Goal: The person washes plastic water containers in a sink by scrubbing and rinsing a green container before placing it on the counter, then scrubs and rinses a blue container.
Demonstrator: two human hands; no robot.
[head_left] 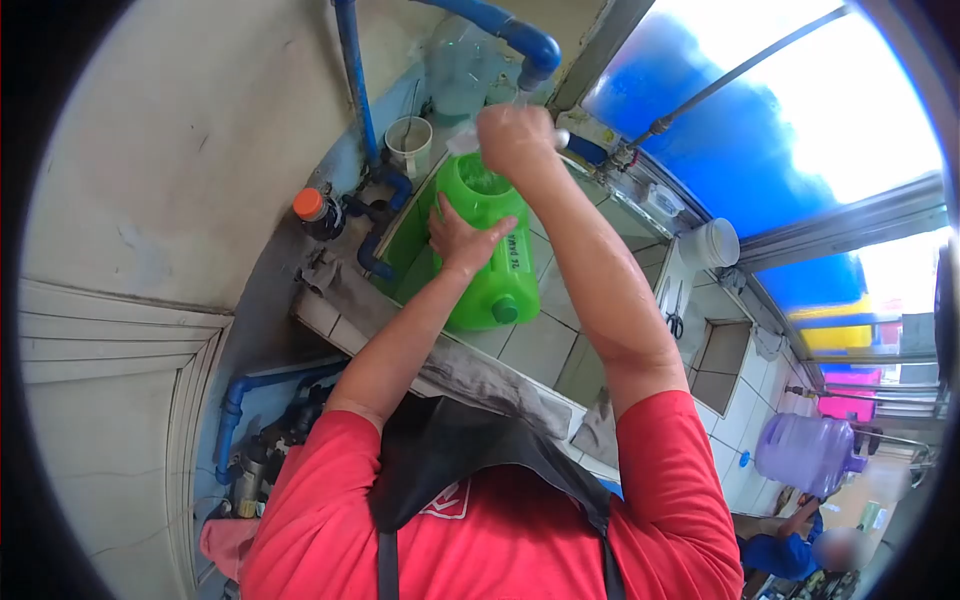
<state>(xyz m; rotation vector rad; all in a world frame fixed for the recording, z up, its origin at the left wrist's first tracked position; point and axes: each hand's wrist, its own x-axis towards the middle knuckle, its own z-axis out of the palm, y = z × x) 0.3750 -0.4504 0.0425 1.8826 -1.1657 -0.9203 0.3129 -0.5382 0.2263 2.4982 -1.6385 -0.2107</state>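
While L hand [464, 242] splays on boxy plastic jug [511, 272], R hand [514, 139] clenches white obj. [463, 142]

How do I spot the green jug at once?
Start at the blue pipe over the tiled sink. Below the pipe's mouth, the left hand touches the green jug. Its bright green and dark lettering set it apart from the nearby white container.

One green container [507, 275], one purple jug [805, 455]

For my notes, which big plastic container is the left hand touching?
The green jug: the left hand rests on it, not on the purple bottle or the clear bottle.
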